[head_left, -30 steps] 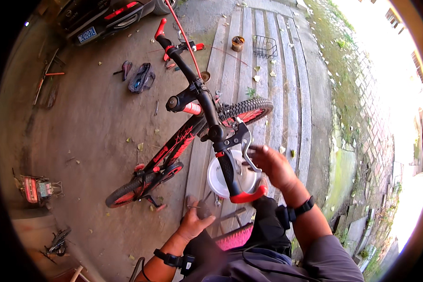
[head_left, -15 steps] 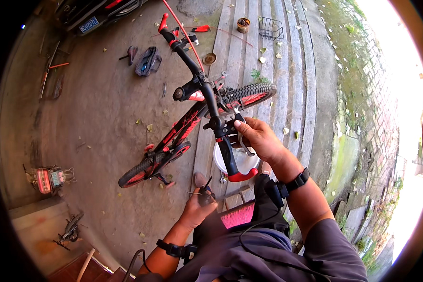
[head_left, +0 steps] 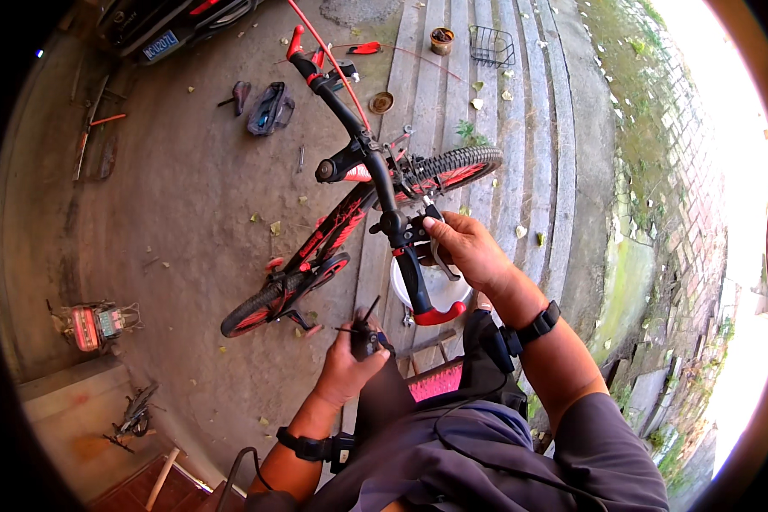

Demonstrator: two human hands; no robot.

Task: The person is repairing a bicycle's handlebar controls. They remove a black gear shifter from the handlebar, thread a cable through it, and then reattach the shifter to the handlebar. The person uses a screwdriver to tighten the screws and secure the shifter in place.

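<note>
A black and red child's bicycle stands before me with its handlebar turned across the view. At the near grip, my right hand is closed around the brake lever and its black mount, the thumb on top. Lower down and to the left, my left hand grips a black folding hex key tool with thin rods sticking out. That tool is apart from the bicycle, above my leg. The fingers under the brake mount are partly hidden.
Beneath the grip sits a white basin, beside a pink seat. Farther off lie a bicycle saddle, a dark bag, a wrench, a wire basket and a small pot. A parked car is at the far left.
My left hand has risen slightly with the hex key tool, and its rods point more upward. My right hand keeps its hold on the brake lever.
</note>
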